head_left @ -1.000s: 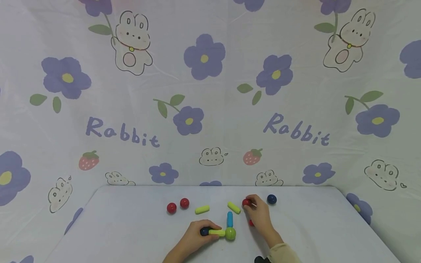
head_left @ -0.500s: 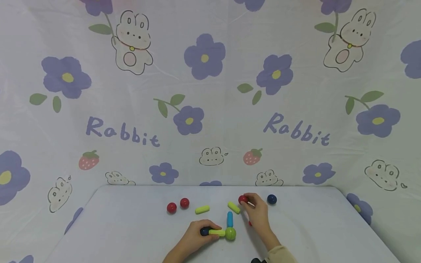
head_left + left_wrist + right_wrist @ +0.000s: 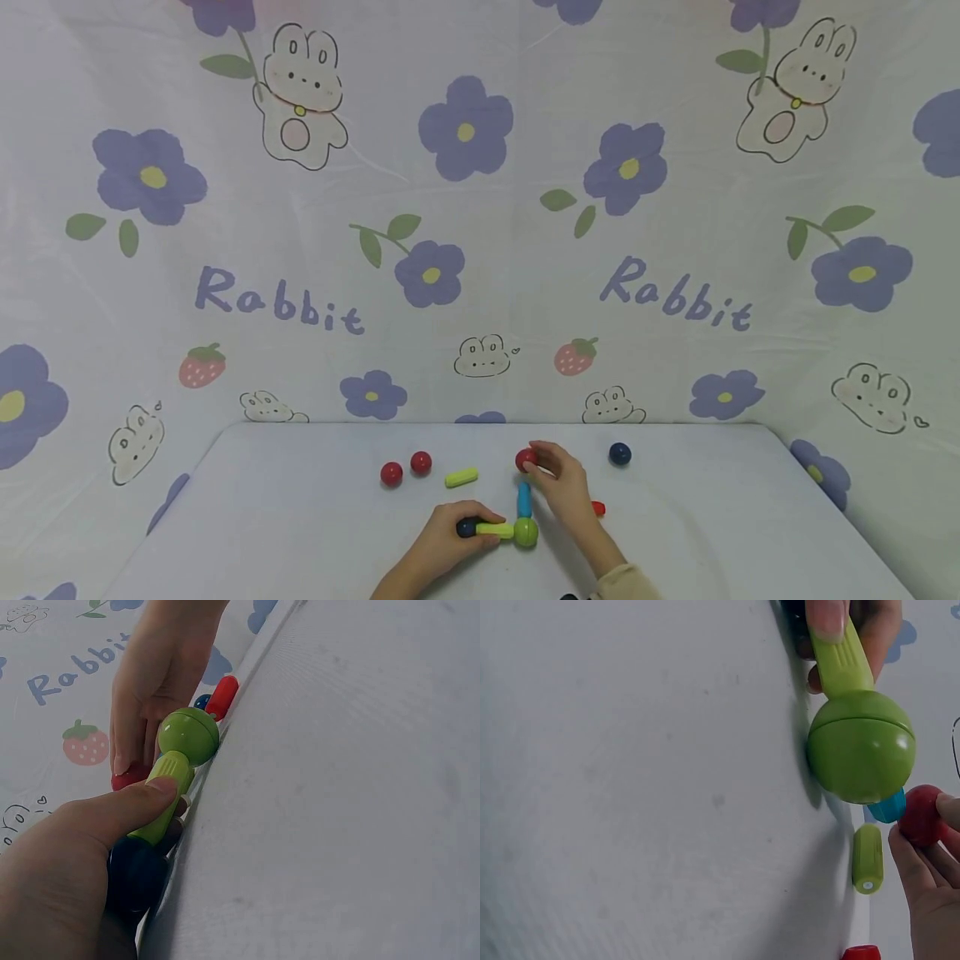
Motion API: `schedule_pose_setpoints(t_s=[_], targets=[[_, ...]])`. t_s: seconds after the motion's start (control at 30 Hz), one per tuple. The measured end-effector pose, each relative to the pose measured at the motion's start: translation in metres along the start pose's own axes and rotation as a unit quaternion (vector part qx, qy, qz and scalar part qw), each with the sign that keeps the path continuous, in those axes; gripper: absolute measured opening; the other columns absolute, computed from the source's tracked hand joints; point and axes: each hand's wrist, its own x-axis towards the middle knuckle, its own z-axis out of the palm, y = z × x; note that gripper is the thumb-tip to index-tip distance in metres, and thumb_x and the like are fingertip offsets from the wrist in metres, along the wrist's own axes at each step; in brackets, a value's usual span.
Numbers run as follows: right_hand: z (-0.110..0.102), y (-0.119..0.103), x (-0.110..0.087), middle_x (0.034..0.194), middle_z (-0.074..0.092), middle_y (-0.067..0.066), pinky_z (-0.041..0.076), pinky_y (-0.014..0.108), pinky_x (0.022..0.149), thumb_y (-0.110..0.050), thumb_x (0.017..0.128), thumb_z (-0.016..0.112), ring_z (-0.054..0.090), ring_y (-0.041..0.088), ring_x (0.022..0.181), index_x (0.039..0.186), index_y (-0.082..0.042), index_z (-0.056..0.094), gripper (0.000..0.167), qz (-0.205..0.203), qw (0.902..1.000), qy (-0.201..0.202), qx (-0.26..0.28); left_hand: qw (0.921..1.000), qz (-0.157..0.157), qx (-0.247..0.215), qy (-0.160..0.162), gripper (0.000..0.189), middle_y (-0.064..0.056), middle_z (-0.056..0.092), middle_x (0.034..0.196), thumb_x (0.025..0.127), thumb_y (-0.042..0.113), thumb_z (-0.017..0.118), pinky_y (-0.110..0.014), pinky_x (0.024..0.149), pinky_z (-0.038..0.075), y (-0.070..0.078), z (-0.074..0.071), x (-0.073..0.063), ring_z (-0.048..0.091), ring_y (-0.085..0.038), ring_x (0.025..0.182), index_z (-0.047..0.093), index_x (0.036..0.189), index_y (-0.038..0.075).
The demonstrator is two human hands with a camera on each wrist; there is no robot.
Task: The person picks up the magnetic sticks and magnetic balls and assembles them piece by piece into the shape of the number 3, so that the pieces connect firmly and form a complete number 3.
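My left hand [image 3: 444,543] pinches a yellow-green rod [image 3: 166,806] between thumb and fingers. At the rod's near-hand end sits a dark blue ball [image 3: 466,527]; a green ball [image 3: 526,532] caps the other end. From the green ball a blue rod [image 3: 524,500] points away toward the back of the table. My right hand [image 3: 566,490] holds a red ball [image 3: 525,461] in its fingertips, right at the far end of the blue rod. In the right wrist view the red ball [image 3: 921,815] meets the blue rod's tip [image 3: 887,806].
Two more red balls [image 3: 392,474] and a loose yellow-green rod [image 3: 461,477] lie back left. Another yellow-green rod [image 3: 868,859] lies near the right hand, hidden in the head view. A red rod [image 3: 597,508] shows beside the right wrist; a dark blue ball [image 3: 619,454] lies behind it.
My right hand has carried the red ball leftward to the blue rod's far end, now covering the loose yellow-green rod and baring more of the red rod. The left hand stays put.
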Motion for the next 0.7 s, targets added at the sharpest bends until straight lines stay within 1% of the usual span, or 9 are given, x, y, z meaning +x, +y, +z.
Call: schedule_pose_setpoints(t_s=[0.1, 0.23, 0.5, 0.7], targets=[[0.0011, -0.0012, -0.0024, 0.111, 0.058, 0.012, 0.045, 0.028, 0.081, -0.005, 0.081, 0.065, 0.054, 0.025, 0.104, 0.115, -0.003, 0.056, 0.035, 0.003, 0.9999, -0.015, -0.002, 1.0, 0.004, -0.003, 0.002, 0.023, 0.013, 0.063, 0.096, 0.078, 0.029, 0.069, -0.035, 0.089, 0.04, -0.0002, -0.0001, -0.0003, 0.055, -0.007, 0.095, 0.067, 0.101, 0.024], [0.002, -0.0016, -0.0041, 0.11, 0.059, 0.012, 0.045, 0.029, 0.082, -0.006, 0.082, 0.064, 0.055, 0.025, 0.103, 0.113, -0.002, 0.057, 0.033, -0.004, 0.9998, -0.021, -0.004, 1.0, 0.003, 0.001, -0.001, 0.023, 0.014, 0.062, 0.096, 0.078, 0.031, 0.068, -0.034, 0.089, 0.04, -0.0012, 0.0004, 0.0, 0.054, -0.007, 0.095, 0.066, 0.101, 0.025], [0.0035, 0.0014, -0.0055, 0.109, 0.059, 0.011, 0.044, 0.03, 0.083, -0.008, 0.082, 0.064, 0.055, 0.024, 0.102, 0.113, -0.001, 0.057, 0.032, -0.007, 0.9995, -0.024, -0.019, 0.9999, -0.016, 0.004, -0.004, 0.023, 0.015, 0.062, 0.097, 0.078, 0.034, 0.068, -0.036, 0.09, 0.039, -0.0022, 0.0003, 0.0013, 0.054, -0.006, 0.095, 0.066, 0.1, 0.029], [0.0031, -0.0007, -0.0072, 0.108, 0.06, 0.011, 0.044, 0.03, 0.083, -0.006, 0.082, 0.064, 0.055, 0.024, 0.102, 0.112, 0.001, 0.057, 0.032, -0.011, 0.9995, -0.023, -0.019, 0.9999, -0.01, 0.005, -0.003, 0.023, 0.015, 0.062, 0.097, 0.078, 0.033, 0.068, -0.036, 0.09, 0.039, -0.0024, 0.0007, 0.0008, 0.054, -0.006, 0.095, 0.066, 0.101, 0.028]])
